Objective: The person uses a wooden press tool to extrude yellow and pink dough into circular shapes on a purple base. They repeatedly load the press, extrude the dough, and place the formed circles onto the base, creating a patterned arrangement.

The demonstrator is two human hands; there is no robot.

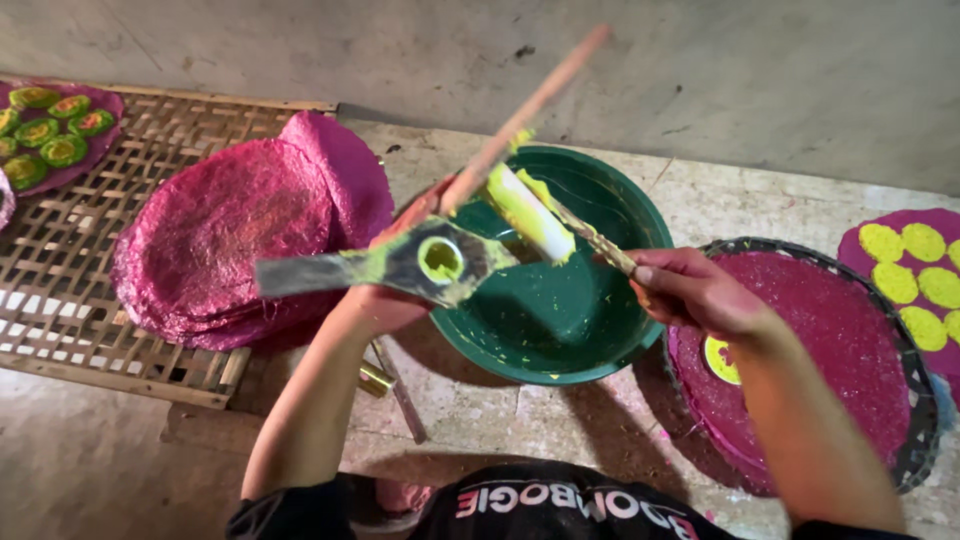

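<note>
Head view looks straight down on your two bare hands, raised over a green plastic bowl (560, 320) that sits on the pale stone floor (480, 410). Your left hand (395, 290) is mostly hidden behind a flat metal stencil (385, 265) — a dark strip with a round hole smeared yellow-green — so you cannot tell exactly how its fingers lie, though they are closed enough to hold the strip up along with a long pinkish wooden stick (525, 115) that slants away to the far right. Your right hand (695, 290) is curled tight around the handle of a paddle (530, 212) coated in yellow-green paste; its blade rests against the stencil, just beside the hole.

To the left, a stack of magenta discs (230, 240) lies on a woven bamboo rack (70, 300), one disc folded over at the far edge. Farther left on the rack, another magenta disc carries green patties (45, 135). On the right, under your right forearm, a dark round tray (925, 420) holds a magenta disc (840, 350) with one yellow dab (720, 360) on it. Beyond it, at the right edge, another disc bears several yellow dabs (915, 270).
</note>
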